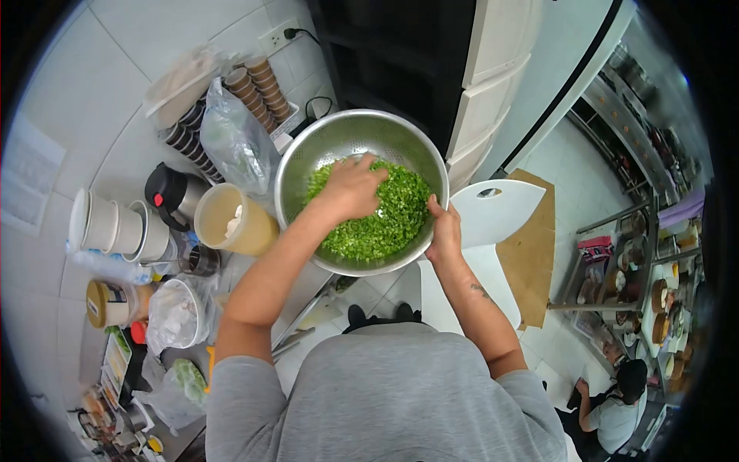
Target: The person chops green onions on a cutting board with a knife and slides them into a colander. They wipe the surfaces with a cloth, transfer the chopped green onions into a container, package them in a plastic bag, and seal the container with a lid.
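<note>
A steel colander with small holes in its wall is in front of my body, with a heap of finely chopped green onions inside. My left hand reaches over the near left rim into the greens, its fingers curled and their tips partly hidden among the pieces. On the right side, my right hand grips the colander's rim, thumb over the edge and fingers hidden beneath. A cloudy plastic tub with something white in it stands just left of the colander.
Left on the counter are a black-lidded flask, stacked white containers, a plastic bag and stacked paper cups. A white chair stands at right beside brown cardboard. Another person is by shelves, lower right.
</note>
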A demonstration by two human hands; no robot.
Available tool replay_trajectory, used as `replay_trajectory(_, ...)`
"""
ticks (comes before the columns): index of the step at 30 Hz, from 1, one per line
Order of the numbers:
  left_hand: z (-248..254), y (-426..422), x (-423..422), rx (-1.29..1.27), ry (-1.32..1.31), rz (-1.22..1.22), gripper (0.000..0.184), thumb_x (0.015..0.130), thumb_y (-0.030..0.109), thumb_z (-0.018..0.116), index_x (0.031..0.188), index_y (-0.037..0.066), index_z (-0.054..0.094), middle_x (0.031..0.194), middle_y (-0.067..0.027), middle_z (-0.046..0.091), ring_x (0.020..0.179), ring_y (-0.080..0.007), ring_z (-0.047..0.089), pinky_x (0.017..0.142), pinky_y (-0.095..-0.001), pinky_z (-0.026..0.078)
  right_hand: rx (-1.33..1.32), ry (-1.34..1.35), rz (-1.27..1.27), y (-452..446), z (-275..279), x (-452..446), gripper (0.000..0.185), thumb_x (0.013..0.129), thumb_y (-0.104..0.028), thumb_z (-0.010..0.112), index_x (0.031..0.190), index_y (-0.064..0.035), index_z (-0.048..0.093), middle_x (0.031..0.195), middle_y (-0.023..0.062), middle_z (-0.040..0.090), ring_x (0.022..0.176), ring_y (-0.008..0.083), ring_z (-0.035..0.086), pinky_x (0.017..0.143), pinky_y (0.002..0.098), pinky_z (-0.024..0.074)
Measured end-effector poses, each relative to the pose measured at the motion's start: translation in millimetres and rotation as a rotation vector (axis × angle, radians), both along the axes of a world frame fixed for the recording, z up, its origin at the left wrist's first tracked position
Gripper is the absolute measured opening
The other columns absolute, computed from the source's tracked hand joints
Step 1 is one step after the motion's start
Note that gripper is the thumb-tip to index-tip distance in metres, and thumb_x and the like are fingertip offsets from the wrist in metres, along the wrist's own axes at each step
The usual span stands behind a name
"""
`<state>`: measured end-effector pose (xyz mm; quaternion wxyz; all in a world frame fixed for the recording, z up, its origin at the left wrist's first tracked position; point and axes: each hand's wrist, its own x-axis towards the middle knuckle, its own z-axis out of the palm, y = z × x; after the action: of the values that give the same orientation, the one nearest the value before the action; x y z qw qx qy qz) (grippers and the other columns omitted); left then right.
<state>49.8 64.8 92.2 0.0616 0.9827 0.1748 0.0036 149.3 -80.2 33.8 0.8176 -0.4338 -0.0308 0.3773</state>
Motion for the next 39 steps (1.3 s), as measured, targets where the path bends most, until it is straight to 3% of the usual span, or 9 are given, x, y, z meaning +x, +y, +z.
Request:
replay_trajectory(4,-29.4,-33.4,33.0,-0.083,-0.268,-0.217,0.036,0.075,0.016,0.060,0.111,0.010,0.060,0.125,-0.0146,0.048,0.120,-0.0324,0.042,0.099,-0.0483,0.032,0.044,-0.084,-0.013,15.0,-14.8,0.5,0.030,0.094,-0.013,0.049,0.119,0.0023,0.051,0.109,0.0117,0.058,0.096,0.0202,0.057,0.085,0.0337,0.0465)
replay_trajectory(10,-10.2,12.6,4.7,0.069,0.226,0.037,0.028,0.073,0.010,0.058,0.101,0.008,0.062,0.119,-0.0140,0.051,0.118,-0.0330,0.043,0.093,-0.0532,0.032,-0.045,-0.014,0.015,5.0,0.4,3.4,0.032,0.094,-0.017,0.050,0.120,0.0024,0.050,0.108,0.0136,0.058,0.096,0.0226,0.056,0.083,0.0372,0.0480)
replay_trajectory(16,-31.2,-19.8,-2.9,-0.432,-0.448,-0.144,0.020,0.071,-0.005,0.051,0.087,0.004,0.058,0.094,-0.0174,0.050,0.087,-0.0361,0.055,0.075,-0.0472,0.041,0.005,0.011,0.037,17.6,-6.8,-3.0,0.031,0.092,-0.009,0.048,0.121,0.0021,0.049,0.109,0.0150,0.057,0.095,0.0239,0.058,0.082,0.0376,0.0485)
replay_trajectory(20,-39.8,-27.3,-23.6,0.011,-0.511,-0.163,0.012,0.069,-0.006,0.050,0.078,0.002,0.052,0.085,-0.0173,0.050,0.075,-0.0359,0.055,0.066,-0.0413,0.043,-0.059,0.014,0.094,20.1,-7.9,-5.0,0.043,0.078,0.003,0.046,0.121,0.0000,0.047,0.109,0.0140,0.056,0.095,0.0260,0.056,0.083,0.0369,0.0478)
replay_trajectory(26,-15.7,-6.5,-41.3,-0.546,-0.422,0.102,0.021,0.070,-0.006,0.051,0.085,0.006,0.059,0.087,-0.0174,0.049,0.075,-0.0336,0.055,0.069,-0.0393,0.044,-0.085,0.028,0.154,21.3,-33.2,2.6,0.054,0.062,0.004,0.047,0.116,-0.0021,0.048,0.104,0.0127,0.054,0.096,0.0283,0.051,0.088,0.0381,0.0444)
replay_trajectory(28,-33.4,-15.9,-51.0,0.103,-0.437,-0.026,0.019,0.070,-0.006,0.051,0.083,0.006,0.058,0.085,-0.0163,0.051,0.074,-0.0326,0.056,0.068,-0.0384,0.046,-0.054,0.016,0.169,24.5,-38.4,9.2,0.051,0.061,0.001,0.049,0.111,-0.0026,0.048,0.101,0.0127,0.052,0.094,0.0305,0.049,0.090,0.0420,0.0440)
replay_trajectory(34,-12.6,-22.3,-59.5,-0.456,-0.709,0.158,0.018,0.070,-0.008,0.050,0.080,0.004,0.058,0.084,-0.0142,0.053,0.090,-0.0330,0.053,0.076,-0.0367,0.042,-0.067,0.216,0.268,25.7,-40.4,10.2,0.040,0.079,-0.015,0.053,0.114,0.0030,0.049,0.114,0.0169,0.055,0.105,0.0296,0.053,0.097,0.0396,0.0406)
replay_trajectory(36,-18.5,-31.3,-64.9,-0.060,-0.383,0.084,0.018,0.067,-0.009,0.049,0.079,0.002,0.056,0.085,-0.0159,0.050,0.086,-0.0342,0.053,0.074,-0.0371,0.042,-0.062,0.231,0.266,28.5,-38.8,10.1,0.038,0.079,-0.011,0.052,0.114,0.0025,0.048,0.110,0.0163,0.055,0.101,0.0300,0.054,0.093,0.0412,0.0436)
replay_trajectory(39,-16.2,-19.8,-70.2,-0.221,-0.843,0.136,0.019,0.065,-0.007,0.054,0.082,0.001,0.059,0.091,-0.0163,0.048,0.090,-0.0329,0.051,0.079,-0.0434,0.039,-0.096,0.206,0.240,25.8,-32.8,10.1,0.038,0.079,-0.008,0.052,0.114,0.0031,0.048,0.108,0.0173,0.055,0.099,0.0305,0.054,0.091,0.0422,0.0456)
